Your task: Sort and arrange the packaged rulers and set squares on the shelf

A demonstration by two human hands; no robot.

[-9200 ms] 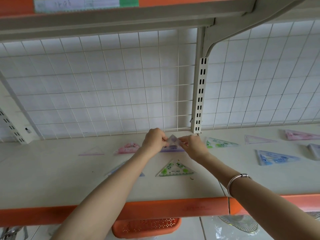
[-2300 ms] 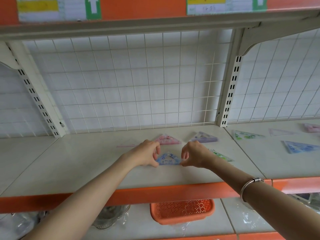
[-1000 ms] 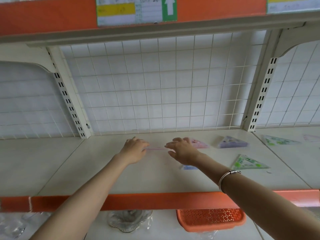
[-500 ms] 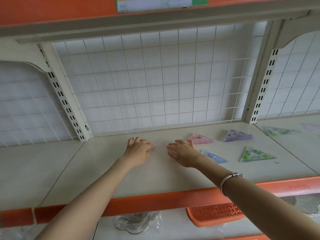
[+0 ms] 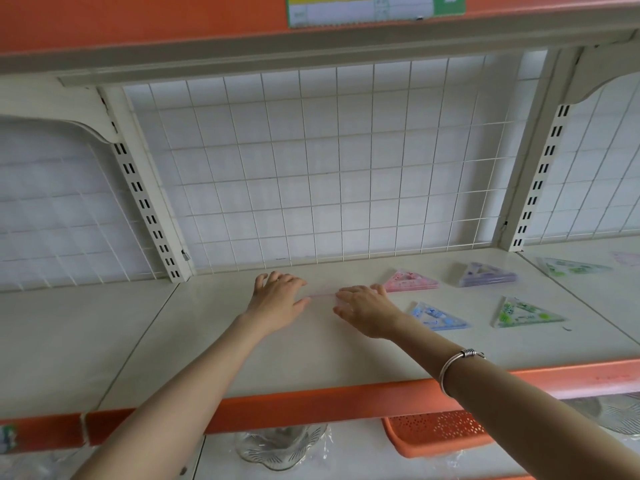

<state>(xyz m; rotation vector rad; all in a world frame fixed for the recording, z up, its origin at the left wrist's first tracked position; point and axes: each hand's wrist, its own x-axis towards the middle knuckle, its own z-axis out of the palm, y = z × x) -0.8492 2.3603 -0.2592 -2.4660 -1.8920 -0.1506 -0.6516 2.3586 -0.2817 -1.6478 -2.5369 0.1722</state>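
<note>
A thin, pale pink clear set square [image 5: 321,295] lies flat on the cream shelf [image 5: 311,351], only its edge showing between my hands. My left hand [image 5: 278,297] rests on its left end with fingers spread flat. My right hand [image 5: 365,306] lies flat on its right end. To the right lie a pink packaged set square [image 5: 410,281], a purple one [image 5: 486,274], a blue one [image 5: 440,317] and a green one [image 5: 523,313].
More packaged set squares [image 5: 571,266] lie on the adjoining shelf section at far right. A wire grid back panel [image 5: 329,168] and slotted uprights [image 5: 149,209] stand behind. Below the orange shelf lip [image 5: 311,403] are an orange basket [image 5: 440,431] and a glass dish [image 5: 280,445].
Both hands left the blue set square, which now lies to the right, and moved left onto the thin pink one. Over the last half second they stay on it, barely shifting.
</note>
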